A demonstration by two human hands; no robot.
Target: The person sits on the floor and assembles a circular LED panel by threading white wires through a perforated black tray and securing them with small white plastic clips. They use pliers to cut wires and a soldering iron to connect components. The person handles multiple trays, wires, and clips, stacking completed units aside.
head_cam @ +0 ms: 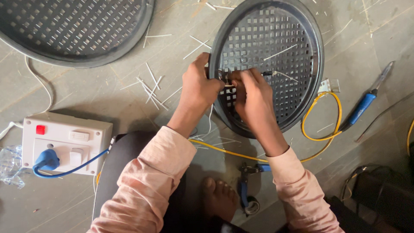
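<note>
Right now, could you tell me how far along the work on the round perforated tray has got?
Done: white offcuts litter the floor. In hand: the left hand grips the round perforated tray by its rim while the right hand pinches something small at the mesh. Left: the second tray, yellow wire and blue soldering iron lie untouched.

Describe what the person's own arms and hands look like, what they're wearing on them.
Both arms wear loose, long, pale pink fabric sleeves, wrinkled and ending partway along each forearm. The left hand and right hand are bare: no gloves, and no rings, watch or bracelets visible. No markings or patterns show on the sleeves.
</note>
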